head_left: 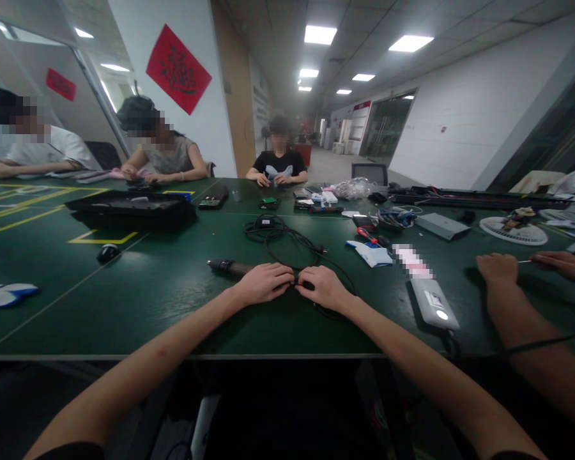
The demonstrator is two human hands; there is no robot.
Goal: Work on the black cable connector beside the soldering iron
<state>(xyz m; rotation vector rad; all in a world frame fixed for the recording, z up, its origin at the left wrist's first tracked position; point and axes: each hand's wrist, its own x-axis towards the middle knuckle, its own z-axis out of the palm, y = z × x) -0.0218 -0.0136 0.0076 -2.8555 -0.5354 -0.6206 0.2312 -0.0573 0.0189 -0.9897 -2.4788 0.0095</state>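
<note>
Past bare forearms (163,351), beyond the straight near edge of the table (138,306), gripping a dark cylindrical tool (232,267) in the curled left hand (267,282) and pinching looped black cable (309,244) in the right hand (323,287), with smooth open room leftward.

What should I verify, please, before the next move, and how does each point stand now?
1. Left hand on the dark cylindrical tool: ok.
2. Right hand holding a small black piece: ok.
3. Whether tool and piece are joined: cannot tell; the hands cover that spot.
4. Black cable free of loops: not ok, it lies coiled beyond the hands.
5. Red-handled screwdriver apart from both hands: ok.
6. Co-worker's nearest hand well apart: ok.
</note>
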